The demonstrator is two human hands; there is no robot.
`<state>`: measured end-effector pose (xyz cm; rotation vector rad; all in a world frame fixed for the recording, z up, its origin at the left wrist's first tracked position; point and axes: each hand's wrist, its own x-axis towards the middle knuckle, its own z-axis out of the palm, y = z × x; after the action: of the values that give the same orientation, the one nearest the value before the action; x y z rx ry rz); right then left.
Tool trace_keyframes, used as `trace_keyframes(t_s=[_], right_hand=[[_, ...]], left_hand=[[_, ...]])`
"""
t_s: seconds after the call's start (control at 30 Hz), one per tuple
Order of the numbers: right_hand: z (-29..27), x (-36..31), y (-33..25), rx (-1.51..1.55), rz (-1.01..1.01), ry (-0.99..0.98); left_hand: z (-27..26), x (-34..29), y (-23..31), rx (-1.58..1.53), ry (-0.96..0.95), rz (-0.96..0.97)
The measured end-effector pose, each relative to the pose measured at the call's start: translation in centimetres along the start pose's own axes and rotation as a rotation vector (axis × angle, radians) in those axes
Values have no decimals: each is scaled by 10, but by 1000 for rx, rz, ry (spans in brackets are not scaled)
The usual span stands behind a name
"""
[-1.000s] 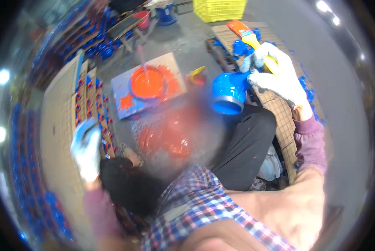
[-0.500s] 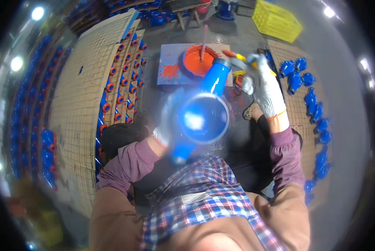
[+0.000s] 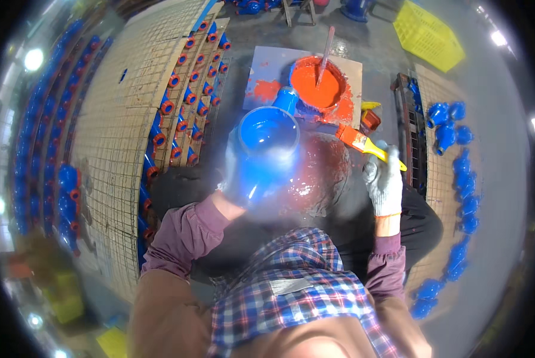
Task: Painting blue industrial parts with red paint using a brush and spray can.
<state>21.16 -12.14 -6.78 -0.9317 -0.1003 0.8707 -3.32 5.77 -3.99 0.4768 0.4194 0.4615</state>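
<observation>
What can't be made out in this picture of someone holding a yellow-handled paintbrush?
All in the head view:
White-gloved left hand: its fingers are lost behind the glossy blue hollow fitting and a blur.
Thin pinkish stick: its lower end is hidden in the bright orange liquid paint.
Round dark-blue bucket: cut off by the upper edge.
Yellowish shape at lower left: too blurred to identify.

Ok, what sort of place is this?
Probably a factory painting area: there's an open tub of orange paint, a wet-looking paintbrush in the right hand, and rows of blue fittings with red ends at left.
</observation>
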Motion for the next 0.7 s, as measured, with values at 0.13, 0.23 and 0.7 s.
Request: trace_keyframes(t_s=[0.13, 0.23, 0.7], right_hand=[[21, 5, -8, -388, -209, 8], [40, 33, -12, -663, -394, 23], [56, 124, 38, -1354, -800, 26]], left_hand=[[1, -4, -2, -97, 79, -86], [7, -3, -1, -290, 88, -180], [-32, -21, 11, -243, 107, -187]])
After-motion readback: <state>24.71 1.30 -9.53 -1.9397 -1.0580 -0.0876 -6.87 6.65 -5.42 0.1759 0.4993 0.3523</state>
